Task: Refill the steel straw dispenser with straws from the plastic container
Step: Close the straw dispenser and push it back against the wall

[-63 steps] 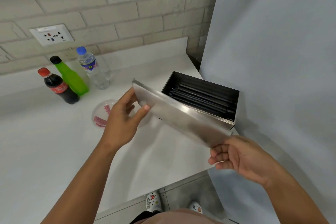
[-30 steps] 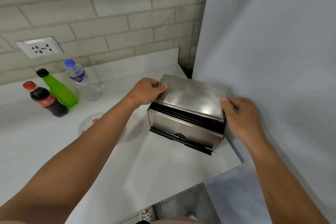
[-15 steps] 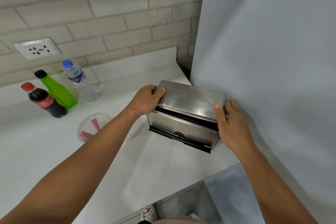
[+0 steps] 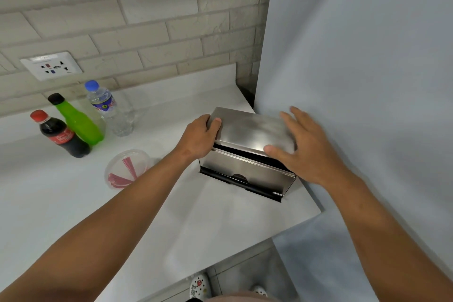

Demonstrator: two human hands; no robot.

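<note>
The steel straw dispenser (image 4: 247,171) stands on the white counter against the grey wall on the right. Its flat steel lid (image 4: 247,130) lies on top, with a dark gap showing along the front edge. My left hand (image 4: 199,138) grips the lid's left end, thumb on top. My right hand (image 4: 306,147) lies flat on the lid's right end with fingers spread. The round clear plastic container (image 4: 127,169), holding a few pink straws, sits on the counter to the left of the dispenser, partly behind my left forearm.
Three bottles stand at the back left: a cola bottle (image 4: 60,137), a green bottle (image 4: 78,122) and a water bottle (image 4: 110,110). A wall socket (image 4: 51,65) is above them. The counter edge (image 4: 245,250) runs near me, with floor and shoes below.
The lid went from being held up in the air to resting on the dispenser. My right hand has shifted from the lid's side to lying flat on its top.
</note>
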